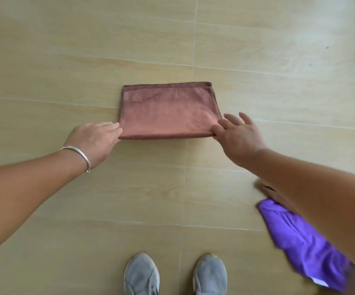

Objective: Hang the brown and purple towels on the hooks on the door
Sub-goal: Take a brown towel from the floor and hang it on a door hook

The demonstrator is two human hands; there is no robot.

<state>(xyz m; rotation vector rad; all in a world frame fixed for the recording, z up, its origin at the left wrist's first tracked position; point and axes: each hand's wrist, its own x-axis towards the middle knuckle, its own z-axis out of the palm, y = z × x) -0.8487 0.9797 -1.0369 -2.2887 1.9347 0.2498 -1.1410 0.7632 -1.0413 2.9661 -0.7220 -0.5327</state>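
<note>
A brown towel (168, 111) lies folded flat on the wooden floor in front of me. My left hand (93, 139) reaches its near left corner, with the fingertips closed on the edge and the thumb hidden. At the near right corner my right hand (236, 137) pinches the fold between thumb and forefinger, and its other fingers are spread above the cloth. A purple towel (295, 239) lies crumpled on the floor at the lower right, partly hidden under my right forearm. No door or hooks are in view.
My two grey shoes (175, 273) stand at the bottom centre, just behind the brown towel. A dark brownish item (272, 191) peeks out beside the purple towel under my right arm. Light wooden floor (87, 50) stretches in every direction.
</note>
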